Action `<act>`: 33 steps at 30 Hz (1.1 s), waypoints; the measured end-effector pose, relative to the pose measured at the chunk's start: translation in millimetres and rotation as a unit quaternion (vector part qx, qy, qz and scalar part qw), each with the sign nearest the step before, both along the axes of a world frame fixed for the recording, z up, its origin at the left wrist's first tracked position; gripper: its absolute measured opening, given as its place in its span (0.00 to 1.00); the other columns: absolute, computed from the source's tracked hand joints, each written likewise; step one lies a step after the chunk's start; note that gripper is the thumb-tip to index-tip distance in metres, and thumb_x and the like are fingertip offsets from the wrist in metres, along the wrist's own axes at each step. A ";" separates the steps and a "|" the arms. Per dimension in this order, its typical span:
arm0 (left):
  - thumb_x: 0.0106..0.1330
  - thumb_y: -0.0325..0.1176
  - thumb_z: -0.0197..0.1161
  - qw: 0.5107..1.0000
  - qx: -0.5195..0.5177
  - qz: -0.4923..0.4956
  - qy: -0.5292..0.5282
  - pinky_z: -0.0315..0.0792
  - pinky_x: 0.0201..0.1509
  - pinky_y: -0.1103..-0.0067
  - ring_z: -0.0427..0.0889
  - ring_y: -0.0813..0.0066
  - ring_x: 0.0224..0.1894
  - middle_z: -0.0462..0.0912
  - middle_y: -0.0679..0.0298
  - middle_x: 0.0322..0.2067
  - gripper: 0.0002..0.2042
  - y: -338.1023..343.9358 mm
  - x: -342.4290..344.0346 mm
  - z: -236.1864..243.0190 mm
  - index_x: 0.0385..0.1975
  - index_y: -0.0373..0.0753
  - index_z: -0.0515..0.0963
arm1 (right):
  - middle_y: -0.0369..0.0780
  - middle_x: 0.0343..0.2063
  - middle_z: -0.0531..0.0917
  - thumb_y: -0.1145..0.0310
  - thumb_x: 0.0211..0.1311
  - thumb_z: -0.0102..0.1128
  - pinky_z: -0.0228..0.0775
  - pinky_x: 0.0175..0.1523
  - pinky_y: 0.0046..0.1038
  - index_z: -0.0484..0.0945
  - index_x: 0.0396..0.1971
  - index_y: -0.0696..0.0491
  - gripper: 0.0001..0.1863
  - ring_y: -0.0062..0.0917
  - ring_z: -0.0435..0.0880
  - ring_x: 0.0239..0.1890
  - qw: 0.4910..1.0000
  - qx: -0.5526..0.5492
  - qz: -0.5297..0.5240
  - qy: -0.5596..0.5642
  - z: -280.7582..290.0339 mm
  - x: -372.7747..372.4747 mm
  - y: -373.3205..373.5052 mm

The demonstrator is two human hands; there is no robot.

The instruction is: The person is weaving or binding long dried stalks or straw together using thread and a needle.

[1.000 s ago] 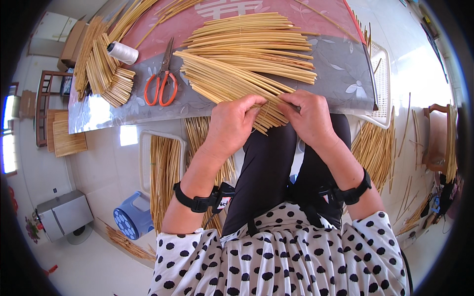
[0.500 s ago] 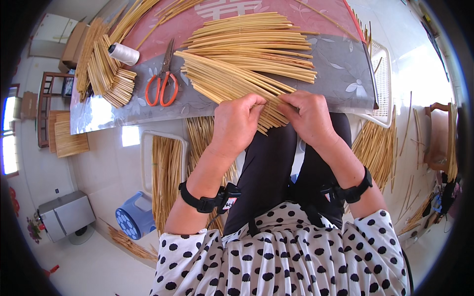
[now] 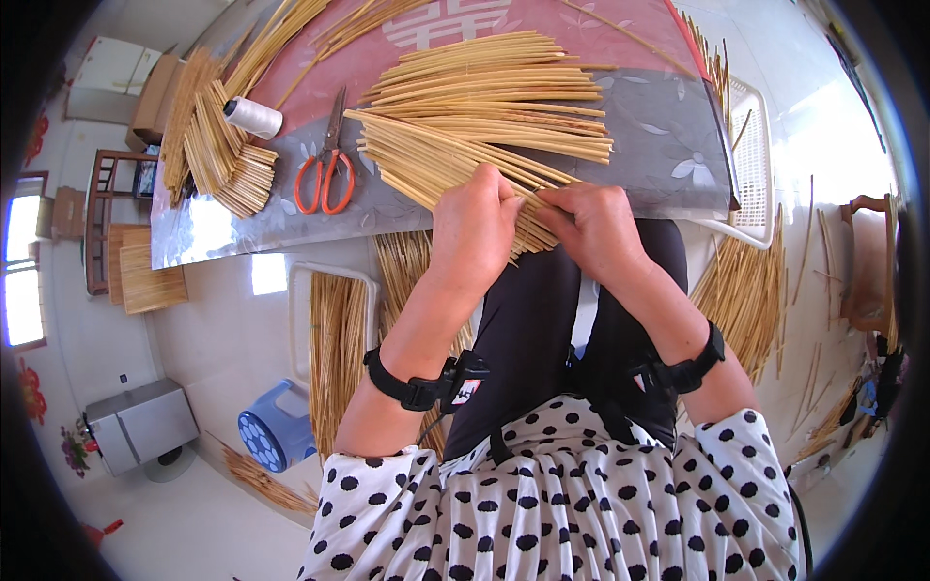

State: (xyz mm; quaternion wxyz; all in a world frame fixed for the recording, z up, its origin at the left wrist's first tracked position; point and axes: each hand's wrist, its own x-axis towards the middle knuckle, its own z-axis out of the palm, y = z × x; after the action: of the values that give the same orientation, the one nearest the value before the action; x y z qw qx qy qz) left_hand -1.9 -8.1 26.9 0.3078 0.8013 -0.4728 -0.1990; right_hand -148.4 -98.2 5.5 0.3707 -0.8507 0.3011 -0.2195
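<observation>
Head view: left hand (image 3: pixel 475 228) and right hand (image 3: pixel 593 225) both closing on near ends of straw stalks (image 3: pixel 455 165) fanned at tabletop (image 3: pixel 668 136) edge, pinching, aligning. Next, judging: fingers needing single stalk separated. Orange scissors (image 3: pixel 325 179), thread spool (image 3: pixel 254 117) lying left, well apart; nothing blocking.

Pale tiled floor (image 3: pixel 223 339), super glossy with window glare. Bright windows (image 3: pixel 21 266) on the left, a wooden shelf (image 3: pixel 102 228) beside them, grey cabinet (image 3: pixel 140 426) and blue plastic stool (image 3: pixel 271 436) lower left.
</observation>
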 end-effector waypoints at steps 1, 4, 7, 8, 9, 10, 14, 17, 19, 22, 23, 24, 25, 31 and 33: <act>0.66 0.27 0.65 1.000 -0.009 0.001 -0.018 0.73 0.25 0.74 0.83 0.70 0.20 0.80 0.59 0.17 0.08 -0.6 -0.6 0.6 0.29 0.33 0.73 | 0.48 0.31 0.85 0.65 0.59 0.66 0.78 0.42 0.41 0.86 0.38 0.54 0.10 0.47 0.84 0.36 1.000 -0.001 -0.004 0.004 0.5 0.0 0.5; 0.66 0.28 0.65 0.999 0.009 -0.008 -0.045 0.75 0.29 0.68 0.84 0.60 0.24 0.81 0.57 0.18 0.08 -1.9 -4.0 2.5 0.30 0.34 0.73 | 0.49 0.31 0.85 0.65 0.59 0.66 0.78 0.42 0.42 0.86 0.38 0.53 0.11 0.46 0.84 0.36 1.000 -0.009 -0.016 -0.022 -2.1 0.1 0.4; 0.64 0.29 0.66 0.974 0.061 -0.037 -0.216 0.75 0.35 0.63 0.84 0.53 0.30 0.81 0.57 0.24 0.07 0.2 -5.0 14.0 0.32 0.36 0.74 | 0.49 0.32 0.85 0.65 0.59 0.66 0.77 0.43 0.42 0.86 0.37 0.54 0.10 0.46 0.85 0.37 0.999 -0.010 -0.030 -0.013 -9.3 2.3 3.9; 0.64 0.29 0.66 0.973 0.060 -0.043 -0.218 0.75 0.35 0.63 0.84 0.53 0.30 0.81 0.57 0.24 0.07 -4.1 -6.5 18.9 0.32 0.36 0.74 | 0.49 0.32 0.85 0.65 0.59 0.66 0.77 0.43 0.42 0.86 0.37 0.54 0.10 0.46 0.85 0.37 0.999 -0.009 -0.035 -0.014 -9.0 1.3 2.7; 0.64 0.30 0.66 0.968 0.057 -0.036 -0.243 0.75 0.37 0.61 0.83 0.53 0.34 0.81 0.57 0.27 0.06 -8.0 -8.0 30.4 0.33 0.38 0.75 | 0.48 0.32 0.86 0.66 0.58 0.66 0.77 0.44 0.42 0.86 0.36 0.54 0.10 0.46 0.85 0.37 0.999 0.003 -0.039 -0.022 -6.5 2.4 3.0; 0.64 0.30 0.66 0.962 0.053 -0.029 -0.267 0.74 0.39 0.60 0.82 0.52 0.37 0.80 0.57 0.31 0.05 -11.8 -8.4 37.1 0.34 0.39 0.76 | 0.48 0.32 0.86 0.66 0.58 0.66 0.77 0.44 0.41 0.86 0.36 0.54 0.09 0.45 0.85 0.37 0.999 0.015 -0.043 -0.029 -4.6 2.6 3.3; 0.65 0.32 0.64 0.967 0.056 -0.117 -0.219 0.74 0.41 0.61 0.81 0.53 0.39 0.79 0.58 0.35 0.04 -25.3 2.3 33.3 0.35 0.41 0.78 | 0.48 0.32 0.86 0.66 0.58 0.66 0.77 0.45 0.42 0.86 0.35 0.54 0.08 0.45 0.85 0.37 0.998 0.034 -0.045 -0.026 -1.5 4.5 5.0; 0.66 0.33 0.62 0.957 0.102 -0.175 -0.207 0.73 0.43 0.62 0.80 0.53 0.40 0.79 0.58 0.35 0.05 -33.2 10.3 33.2 0.34 0.40 0.78 | 0.47 0.32 0.86 0.66 0.58 0.66 0.77 0.44 0.42 0.86 0.35 0.53 0.08 0.45 0.85 0.37 0.998 0.032 -0.048 0.001 0.6 2.7 4.4; 0.67 0.34 0.60 0.951 0.087 -0.228 -0.191 0.73 0.43 0.62 0.80 0.53 0.40 0.78 0.58 0.34 0.06 -35.9 16.0 29.9 0.32 0.39 0.78 | 0.45 0.32 0.86 0.67 0.58 0.67 0.77 0.43 0.43 0.86 0.36 0.52 0.08 0.45 0.85 0.37 0.999 0.019 -0.041 -0.002 -2.1 3.6 4.5; 0.66 0.33 0.59 0.946 0.086 -0.236 -0.202 0.73 0.42 0.62 0.80 0.52 0.40 0.78 0.57 0.33 0.06 -39.1 12.6 27.5 0.32 0.38 0.77 | 0.46 0.30 0.85 0.67 0.57 0.67 0.76 0.43 0.43 0.86 0.36 0.52 0.08 0.45 0.84 0.36 0.999 0.015 -0.031 0.020 -1.9 0.0 2.3; 0.66 0.33 0.59 0.947 0.087 -0.235 -0.202 0.73 0.42 0.62 0.80 0.52 0.40 0.78 0.57 0.33 0.06 -40.1 11.6 26.2 0.32 0.38 0.77 | 0.46 0.30 0.85 0.67 0.57 0.67 0.76 0.43 0.43 0.86 0.36 0.52 0.08 0.45 0.84 0.36 0.999 0.016 -0.030 0.021 -1.7 -0.5 1.3; 0.66 0.33 0.59 0.953 0.068 -0.223 -0.194 0.72 0.42 0.62 0.80 0.52 0.40 0.78 0.57 0.33 0.06 -41.5 10.8 25.0 0.31 0.38 0.77 | 0.47 0.29 0.85 0.68 0.56 0.67 0.76 0.43 0.44 0.86 0.35 0.52 0.08 0.46 0.84 0.35 0.999 0.011 -0.031 0.004 -1.2 -0.3 -0.4; 0.66 0.32 0.58 0.959 0.048 -0.211 -0.186 0.72 0.42 0.62 0.80 0.52 0.39 0.78 0.57 0.32 0.05 -42.9 9.8 23.4 0.31 0.37 0.76 | 0.47 0.27 0.84 0.68 0.56 0.67 0.76 0.42 0.44 0.86 0.35 0.53 0.08 0.47 0.84 0.34 0.999 0.007 -0.031 -0.013 -0.3 0.2 -1.5; 0.65 0.31 0.58 0.960 -0.008 -0.169 -0.223 0.73 0.40 0.61 0.80 0.53 0.38 0.79 0.59 0.32 0.06 -53.4 -2.2 11.6 0.28 0.37 0.76 | 0.49 0.25 0.83 0.71 0.54 0.65 0.76 0.41 0.45 0.85 0.30 0.53 0.04 0.48 0.83 0.32 0.999 -0.036 -0.033 0.005 -3.8 3.0 -5.1; 0.65 0.31 0.58 0.959 -0.012 -0.161 -0.232 0.73 0.39 0.61 0.80 0.53 0.38 0.79 0.59 0.32 0.06 -56.3 -3.5 11.0 0.28 0.37 0.76 | 0.49 0.25 0.83 0.71 0.55 0.65 0.77 0.42 0.45 0.84 0.30 0.53 0.04 0.48 0.84 0.32 0.999 -0.036 -0.033 0.016 -4.2 4.4 -5.4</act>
State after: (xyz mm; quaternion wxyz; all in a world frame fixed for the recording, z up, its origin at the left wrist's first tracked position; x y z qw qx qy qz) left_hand -5.4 -64.4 37.9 0.1633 0.7347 -0.6567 -0.0485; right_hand -144.0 -103.6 1.4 0.3279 -0.8564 0.3267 -0.2286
